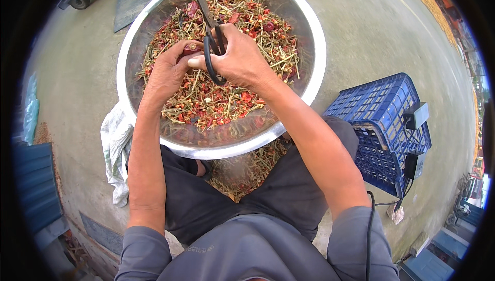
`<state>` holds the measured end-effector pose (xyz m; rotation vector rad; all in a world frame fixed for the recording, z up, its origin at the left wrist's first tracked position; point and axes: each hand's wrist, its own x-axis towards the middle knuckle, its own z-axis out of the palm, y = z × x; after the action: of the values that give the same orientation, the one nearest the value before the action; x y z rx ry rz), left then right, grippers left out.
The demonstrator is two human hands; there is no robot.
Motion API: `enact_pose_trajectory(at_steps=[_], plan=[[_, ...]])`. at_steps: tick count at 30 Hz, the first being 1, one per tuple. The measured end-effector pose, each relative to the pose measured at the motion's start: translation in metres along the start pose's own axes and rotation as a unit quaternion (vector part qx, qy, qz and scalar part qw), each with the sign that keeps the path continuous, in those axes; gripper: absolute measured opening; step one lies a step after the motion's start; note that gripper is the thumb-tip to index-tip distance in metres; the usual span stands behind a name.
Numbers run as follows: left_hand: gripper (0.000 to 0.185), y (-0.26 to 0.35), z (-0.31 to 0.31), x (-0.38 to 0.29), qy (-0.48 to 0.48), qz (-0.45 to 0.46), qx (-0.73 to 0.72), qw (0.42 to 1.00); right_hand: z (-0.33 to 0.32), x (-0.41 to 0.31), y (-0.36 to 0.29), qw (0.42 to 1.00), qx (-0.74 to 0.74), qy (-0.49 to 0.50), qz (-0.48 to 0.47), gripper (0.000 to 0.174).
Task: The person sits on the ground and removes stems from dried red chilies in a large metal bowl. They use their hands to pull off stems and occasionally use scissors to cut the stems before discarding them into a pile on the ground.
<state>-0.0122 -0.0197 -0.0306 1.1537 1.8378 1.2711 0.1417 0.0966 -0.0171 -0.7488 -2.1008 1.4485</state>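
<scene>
A dark red dried chili pepper [191, 49] is pinched in the fingers of my left hand [167, 66]. My right hand [241, 59] holds a pair of black-handled scissors [205, 4], the blades pointing up and away from me. The thumb of that hand reaches towards the pepper, close to my left fingers. Both hands are above a wide metal basin [318, 49]. Inside it lies a heap of cut chili stems and red chili pieces [228, 105]. My fingers partly hide the pepper.
A blue plastic crate [371, 107] stands on the concrete floor at right, with small devices and a black cable [370, 234] on it. A white woven sack [117, 145] lies left of the basin. Stem scraps [253, 171] cover the ground between my legs. A wheel [80, 1] shows at upper left.
</scene>
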Motion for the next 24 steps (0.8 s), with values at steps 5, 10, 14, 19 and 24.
enact_pose_trajectory(at_steps=[5,10,14,19,24], plan=[[0.013,-0.003,-0.010,0.005,0.004,-0.006,0.008,1.000,0.004,-0.001,0.008,0.987,0.158,0.026,-0.019,0.069],[0.017,-0.002,-0.015,0.005,0.000,-0.057,-0.114,0.992,-0.011,0.001,-0.008,0.968,0.249,0.021,0.018,0.071],[0.028,0.012,-0.018,-0.001,0.007,-0.087,-0.165,0.982,-0.020,0.003,-0.011,1.000,0.014,-0.021,-0.014,0.087],[0.035,0.014,-0.026,-0.004,-0.016,-0.053,-0.261,0.964,-0.012,-0.003,-0.013,0.995,-0.069,-0.071,0.023,0.080],[0.028,-0.002,-0.033,0.002,0.000,-0.041,-0.321,0.946,-0.003,-0.009,-0.011,0.989,-0.127,-0.077,-0.013,0.080]])
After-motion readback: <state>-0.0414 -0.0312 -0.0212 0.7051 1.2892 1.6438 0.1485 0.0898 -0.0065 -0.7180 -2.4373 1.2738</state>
